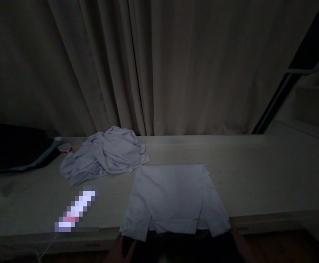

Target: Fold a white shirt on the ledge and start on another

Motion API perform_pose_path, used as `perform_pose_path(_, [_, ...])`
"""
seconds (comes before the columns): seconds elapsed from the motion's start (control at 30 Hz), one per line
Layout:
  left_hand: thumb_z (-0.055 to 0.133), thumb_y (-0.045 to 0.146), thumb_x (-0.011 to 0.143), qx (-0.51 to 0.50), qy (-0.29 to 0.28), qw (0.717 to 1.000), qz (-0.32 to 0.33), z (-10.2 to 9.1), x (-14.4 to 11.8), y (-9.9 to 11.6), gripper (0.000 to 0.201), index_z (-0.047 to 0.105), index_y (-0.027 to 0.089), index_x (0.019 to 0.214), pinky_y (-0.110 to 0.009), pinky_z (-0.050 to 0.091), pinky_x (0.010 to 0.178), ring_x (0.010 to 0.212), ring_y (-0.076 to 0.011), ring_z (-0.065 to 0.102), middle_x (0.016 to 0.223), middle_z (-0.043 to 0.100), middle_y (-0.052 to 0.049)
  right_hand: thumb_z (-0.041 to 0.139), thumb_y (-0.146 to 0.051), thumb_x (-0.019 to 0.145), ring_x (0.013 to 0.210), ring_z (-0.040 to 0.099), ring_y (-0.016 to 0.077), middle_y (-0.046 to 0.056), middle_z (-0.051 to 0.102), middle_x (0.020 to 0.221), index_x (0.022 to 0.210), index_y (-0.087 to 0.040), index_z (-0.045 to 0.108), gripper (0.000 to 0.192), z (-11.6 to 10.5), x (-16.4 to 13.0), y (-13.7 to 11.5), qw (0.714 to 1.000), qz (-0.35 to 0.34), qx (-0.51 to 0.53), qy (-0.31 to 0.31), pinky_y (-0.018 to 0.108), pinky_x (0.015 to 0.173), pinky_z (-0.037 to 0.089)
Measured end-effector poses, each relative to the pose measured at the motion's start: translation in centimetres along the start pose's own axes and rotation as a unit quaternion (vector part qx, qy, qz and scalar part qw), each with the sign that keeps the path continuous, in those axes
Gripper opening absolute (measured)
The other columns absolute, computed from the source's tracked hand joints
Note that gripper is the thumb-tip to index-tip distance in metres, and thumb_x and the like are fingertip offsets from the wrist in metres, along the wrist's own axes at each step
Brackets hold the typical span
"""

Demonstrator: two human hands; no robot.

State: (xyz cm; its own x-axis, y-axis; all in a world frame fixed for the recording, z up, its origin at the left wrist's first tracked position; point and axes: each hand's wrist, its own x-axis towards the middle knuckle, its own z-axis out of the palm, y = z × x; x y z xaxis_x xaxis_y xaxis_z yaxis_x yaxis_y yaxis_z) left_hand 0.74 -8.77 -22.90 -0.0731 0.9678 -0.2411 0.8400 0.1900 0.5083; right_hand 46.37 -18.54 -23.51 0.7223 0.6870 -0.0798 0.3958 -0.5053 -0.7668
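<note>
Two white garments: one flat (173,199), one crumpled (104,153).

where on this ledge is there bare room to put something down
Bare ledge lies right of the flat white garment, up to the curtain. The left is crowded: crumpled white cloth, dark bundle, a blurred object. The hands barely show in the dark.

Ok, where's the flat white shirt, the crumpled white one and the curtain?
flat white shirt (173,195): head view, middle of its smooth spread cloth.
crumpled white shirt (106,153): head view, middle of the rumpled heap.
curtain (159,65): head view, on its hanging folds.
</note>
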Motion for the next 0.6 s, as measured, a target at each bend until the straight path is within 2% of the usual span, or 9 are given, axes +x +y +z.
perform_pose_path(0.13, [0.035,0.057,0.079,0.017,-0.057,0.997,-0.045,-2.2,0.5,1.0,0.062,0.044,0.019,0.127,-0.050,0.036,0.103,0.126,-0.0312,0.048,0.138,0.050,-0.013,0.049,-0.039,0.091,0.104,0.056,0.0205,0.006,0.057,0.119,0.111,-0.026,0.059,0.025,-0.8,-0.2,-0.1,1.000,-0.012,-0.021,0.006,0.037,0.080,0.053])
perform_pose_path(0.23, [0.030,0.061,0.080,0.034,-0.065,0.995,-0.066,-3.0,0.2,2.1,0.061,0.047,0.023,0.125,-0.056,0.037,0.098,0.121,-0.0350,0.051,0.134,0.053,-0.013,0.050,-0.039,0.091,0.104,0.057,0.0199,0.006,0.057,0.119,0.112,-0.025,0.058,0.027,-1.1,-0.7,0.0,0.999,-0.022,-0.037,0.013,0.037,0.082,0.052])
perform_pose_path(0.43, [0.026,0.049,0.085,0.080,0.010,0.996,-0.027,-1.5,-1.6,1.8,0.053,0.045,0.020,0.125,-0.051,0.040,0.096,0.125,-0.0306,0.047,0.137,0.050,-0.012,0.049,-0.038,0.091,0.103,0.057,0.0195,0.006,0.056,0.119,0.113,-0.024,0.057,0.027,-1.9,-1.3,-0.1,0.996,-0.049,-0.070,0.021,0.037,0.083,0.052])
perform_pose_path(0.6, [0.026,0.039,0.087,0.133,0.084,0.988,-0.002,-0.6,-3.4,1.1,0.051,0.044,0.014,0.128,-0.046,0.040,0.098,0.121,-0.0288,0.050,0.136,0.049,-0.017,0.049,-0.040,0.091,0.107,0.055,0.0202,0.006,0.055,0.122,0.115,-0.025,0.056,0.029,-1.5,-3.2,0.6,0.991,-0.079,-0.103,0.017,0.040,0.087,0.050])
